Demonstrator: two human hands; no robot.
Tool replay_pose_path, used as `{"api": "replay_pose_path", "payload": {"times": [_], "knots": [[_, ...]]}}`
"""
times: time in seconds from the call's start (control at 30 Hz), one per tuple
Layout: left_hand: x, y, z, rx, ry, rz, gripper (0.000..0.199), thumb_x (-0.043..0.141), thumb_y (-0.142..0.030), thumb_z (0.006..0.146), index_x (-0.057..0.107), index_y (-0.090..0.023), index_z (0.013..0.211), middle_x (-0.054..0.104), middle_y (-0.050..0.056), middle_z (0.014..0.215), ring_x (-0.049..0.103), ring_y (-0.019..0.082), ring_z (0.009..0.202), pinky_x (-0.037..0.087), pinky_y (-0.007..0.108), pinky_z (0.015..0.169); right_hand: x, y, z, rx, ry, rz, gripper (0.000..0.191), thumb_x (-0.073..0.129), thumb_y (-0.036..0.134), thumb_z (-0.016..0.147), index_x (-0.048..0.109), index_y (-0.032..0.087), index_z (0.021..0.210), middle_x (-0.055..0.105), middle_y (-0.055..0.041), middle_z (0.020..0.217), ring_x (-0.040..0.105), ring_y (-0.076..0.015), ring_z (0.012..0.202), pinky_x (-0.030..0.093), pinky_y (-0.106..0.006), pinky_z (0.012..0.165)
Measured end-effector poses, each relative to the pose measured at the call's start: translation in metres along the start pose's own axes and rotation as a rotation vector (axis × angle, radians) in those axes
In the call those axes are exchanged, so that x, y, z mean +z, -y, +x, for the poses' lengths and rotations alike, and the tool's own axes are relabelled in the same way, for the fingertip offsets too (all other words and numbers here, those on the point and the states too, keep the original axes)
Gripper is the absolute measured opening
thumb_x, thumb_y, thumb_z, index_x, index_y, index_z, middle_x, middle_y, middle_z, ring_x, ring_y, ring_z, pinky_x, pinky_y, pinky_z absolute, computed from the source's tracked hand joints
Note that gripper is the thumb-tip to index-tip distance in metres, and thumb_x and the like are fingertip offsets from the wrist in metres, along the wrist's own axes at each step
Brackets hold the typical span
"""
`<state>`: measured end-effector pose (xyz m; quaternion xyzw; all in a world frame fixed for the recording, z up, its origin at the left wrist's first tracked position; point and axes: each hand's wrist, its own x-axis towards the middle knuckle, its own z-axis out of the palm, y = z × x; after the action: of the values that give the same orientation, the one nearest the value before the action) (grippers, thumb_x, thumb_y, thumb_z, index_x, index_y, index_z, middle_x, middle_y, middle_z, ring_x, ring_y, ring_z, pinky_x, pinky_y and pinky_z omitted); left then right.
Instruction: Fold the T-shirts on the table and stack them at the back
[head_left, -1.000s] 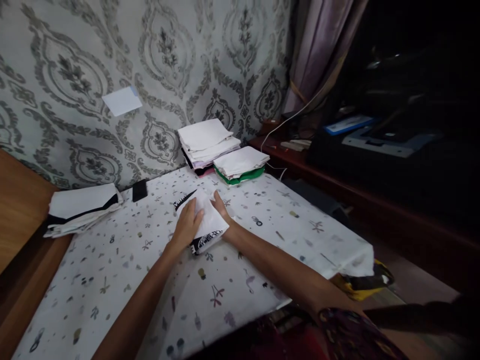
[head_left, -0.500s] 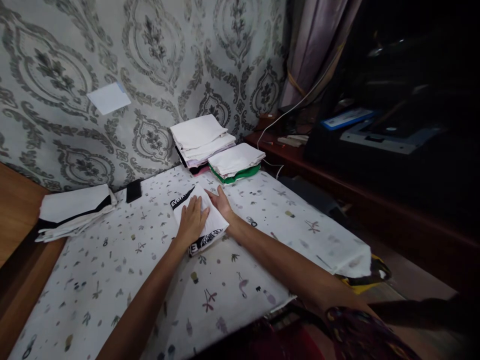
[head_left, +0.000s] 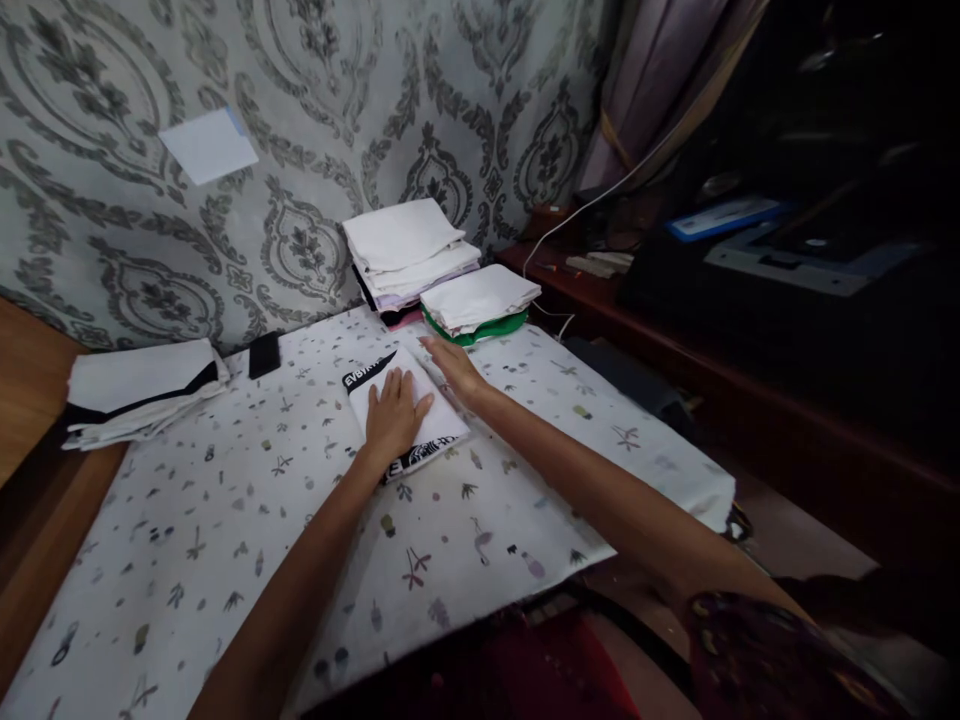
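A folded white garment with black printed bands and white lettering lies flat on the patterned cloth in front of me. My left hand rests palm down on top of it, fingers spread. Along the garment's right side is my right hand, its fingers stretched out and holding nothing. Whether its edge touches the garment or only the cloth, I cannot tell.
Folded white cloths form a tall stack and a lower stack with a green layer by the wall. At the left are more folded cloths and a black phone. A dark red ledge runs along the right.
My right hand has come away from the garment's right edge and straightened. My left hand stays on top, its fingers a little more spread. The camera view has shifted slightly.
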<state>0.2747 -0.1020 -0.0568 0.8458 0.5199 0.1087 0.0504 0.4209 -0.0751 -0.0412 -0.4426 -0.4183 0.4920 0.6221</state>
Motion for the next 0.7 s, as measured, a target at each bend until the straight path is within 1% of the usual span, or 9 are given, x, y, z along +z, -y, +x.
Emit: {"api": "replay_pose_path", "payload": {"times": [0.03,0.1,0.17,0.2,0.3,0.4,0.57,0.63,0.7], "knots": [[0.000,0.001,-0.001,0.004,0.001,0.001,0.064,0.029,-0.052,0.101,0.033,-0.014,0.153,0.030,0.021,0.162,0.022,0.033,0.152,0.017,0.061,0.120,0.003,0.001,-0.003,-0.099,0.039,-0.117,0.035,0.058,0.050,0.090,0.071,0.021,0.105,0.067,-0.0100,0.127,0.053,-0.0259,0.131,0.033,-0.047,0.117],[-0.002,0.002,-0.003,0.035,0.008,0.009,0.060,0.030,-0.046,0.102,0.034,-0.015,0.153,0.032,0.020,0.161,0.024,0.033,0.152,0.018,0.061,0.120,0.013,-0.001,-0.013,-0.251,0.165,-0.327,0.041,0.056,0.053,0.091,0.071,0.021,0.111,0.066,-0.0104,0.130,0.052,-0.0270,0.132,0.031,-0.048,0.118],[-0.004,0.006,-0.005,0.088,0.031,0.028,0.057,0.034,-0.038,0.101,0.035,-0.016,0.153,0.035,0.019,0.160,0.026,0.032,0.151,0.017,0.060,0.120,0.024,-0.008,-0.025,-0.326,0.274,-0.500,0.051,0.048,0.056,0.094,0.068,0.019,0.122,0.062,-0.0127,0.138,0.048,-0.0275,0.137,0.028,-0.049,0.120],[-0.005,0.010,-0.006,0.112,0.043,0.036,0.057,0.037,-0.036,0.100,0.035,-0.017,0.153,0.035,0.018,0.160,0.026,0.032,0.151,0.017,0.059,0.121,0.028,-0.013,-0.030,-0.341,0.306,-0.576,0.056,0.044,0.058,0.095,0.065,0.017,0.127,0.058,-0.0146,0.142,0.045,-0.0281,0.140,0.026,-0.049,0.121],[-0.009,0.025,-0.006,0.145,0.063,0.033,0.058,0.037,-0.033,0.099,0.032,-0.018,0.155,0.033,0.015,0.162,0.023,0.028,0.152,0.018,0.055,0.122,0.032,-0.029,-0.040,-0.326,0.318,-0.741,0.070,0.034,0.062,0.097,0.053,0.011,0.141,0.047,-0.0187,0.152,0.034,-0.0291,0.147,0.022,-0.051,0.123],[-0.012,0.049,0.006,0.090,0.093,0.007,0.055,0.029,-0.032,0.101,0.032,-0.018,0.155,0.030,0.013,0.163,0.022,0.025,0.153,0.020,0.054,0.121,0.028,-0.036,-0.042,-0.290,0.312,-0.811,0.074,0.028,0.065,0.098,0.043,0.014,0.149,0.041,-0.0170,0.156,0.031,-0.0284,0.149,0.023,-0.051,0.123],[-0.016,0.087,0.040,-0.018,0.176,-0.045,0.060,0.019,-0.046,0.103,0.029,-0.019,0.156,0.024,0.012,0.165,0.016,0.026,0.154,0.017,0.059,0.120,0.029,-0.032,-0.041,-0.225,0.326,-0.910,0.076,0.028,0.065,0.098,0.043,0.011,0.150,0.037,-0.0189,0.158,0.029,-0.0307,0.149,0.022,-0.053,0.123],[-0.018,0.096,0.053,-0.047,0.192,-0.031,0.061,0.019,-0.049,0.102,0.029,-0.022,0.156,0.022,0.011,0.166,0.016,0.027,0.154,0.015,0.061,0.120,0.031,-0.030,-0.042,-0.217,0.337,-0.962,0.074,0.028,0.062,0.099,0.041,0.011,0.151,0.035,-0.0186,0.160,0.027,-0.0301,0.151,0.022,-0.052,0.123],[-0.020,0.100,0.063,-0.087,0.190,0.004,0.061,0.020,-0.050,0.102,0.030,-0.023,0.155,0.021,0.010,0.166,0.015,0.027,0.154,0.015,0.060,0.120,0.033,-0.028,-0.043,-0.215,0.349,-1.013,0.073,0.027,0.060,0.100,0.040,0.010,0.152,0.034,-0.0178,0.160,0.025,-0.0285,0.151,0.021,-0.049,0.124]]}}
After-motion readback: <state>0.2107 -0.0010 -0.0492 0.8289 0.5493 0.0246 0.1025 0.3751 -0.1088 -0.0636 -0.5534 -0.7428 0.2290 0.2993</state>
